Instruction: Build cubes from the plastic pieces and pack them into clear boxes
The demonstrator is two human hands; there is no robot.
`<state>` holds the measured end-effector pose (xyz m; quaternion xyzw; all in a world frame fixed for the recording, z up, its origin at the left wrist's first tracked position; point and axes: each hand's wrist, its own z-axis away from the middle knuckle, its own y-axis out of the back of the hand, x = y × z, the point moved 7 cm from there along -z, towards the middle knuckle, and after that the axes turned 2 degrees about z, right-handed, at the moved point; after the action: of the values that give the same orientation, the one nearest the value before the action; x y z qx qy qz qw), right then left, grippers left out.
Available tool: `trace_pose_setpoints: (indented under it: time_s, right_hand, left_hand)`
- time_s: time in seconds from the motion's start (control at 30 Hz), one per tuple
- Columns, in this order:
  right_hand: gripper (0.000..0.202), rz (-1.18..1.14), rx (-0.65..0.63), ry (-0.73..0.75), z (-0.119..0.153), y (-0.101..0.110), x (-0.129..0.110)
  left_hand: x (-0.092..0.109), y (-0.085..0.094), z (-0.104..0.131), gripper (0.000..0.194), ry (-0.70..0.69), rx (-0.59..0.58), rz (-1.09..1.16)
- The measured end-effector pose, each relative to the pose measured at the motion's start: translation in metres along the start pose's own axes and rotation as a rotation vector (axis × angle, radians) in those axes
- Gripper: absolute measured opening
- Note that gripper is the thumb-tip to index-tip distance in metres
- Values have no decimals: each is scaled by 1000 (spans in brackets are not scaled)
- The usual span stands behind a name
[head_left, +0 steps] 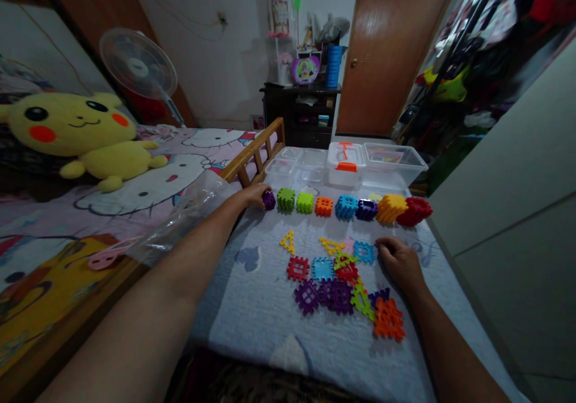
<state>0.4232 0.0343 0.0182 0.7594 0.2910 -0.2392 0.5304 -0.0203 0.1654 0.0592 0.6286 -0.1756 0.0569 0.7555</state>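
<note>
My left hand [256,197] is closed round a small stack of purple interlocking building tiles [269,200] at the left end of a row. To its right stand stacks in dark green [285,200], lime [305,202], orange [324,206], light blue [346,206], dark blue [366,209], yellow [392,208] and red [414,210]. My right hand [401,263] rests on the cloth with curled fingers, just right of a loose light blue tile [363,252]. Loose tiles lie in front of the row: red [297,268], purple [307,297], orange [389,319], and yellow triangles [288,242].
Behind the row are clear plastic containers [391,163] and a lidded box with orange clips [345,164]. A wooden bed rail [256,151] and a clear plastic bag [193,205] border the table's left side. A white cabinet [513,211] stands on the right.
</note>
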Motion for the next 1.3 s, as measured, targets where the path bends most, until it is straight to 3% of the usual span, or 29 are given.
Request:
trace_pose_setpoints:
  time_s: [0.37, 0.7, 1.0, 1.07, 1.17, 1.23, 1.3]
  right_hand:
    - [29, 24, -14, -1, 1, 0, 1]
    - [28, 9, -5, -4, 0, -1, 0]
    - [25, 6, 11, 9, 1, -1, 0]
    - [25, 4, 3, 9, 1, -2, 1]
    - [26, 0, -7, 5, 0, -3, 2]
    - [26, 5, -11, 11, 1, -3, 1]
    - [25, 25, -20, 38, 2, -3, -2]
  left_hand:
    - [-7, -18, -3, 50, 12, -64, -32]
    - [-4, -19, -2, 48, 28, -33, -41]
    - [-4, -4, 11, 88, 15, 72, -139]
    - [4, 4, 27, 88, -15, 147, -210]
    - [36, 12, 66, 74, -136, 310, -246]
    - [66, 8, 97, 62, -242, 357, -172]
    - [97, -8, 124, 49, -340, 306, -65]
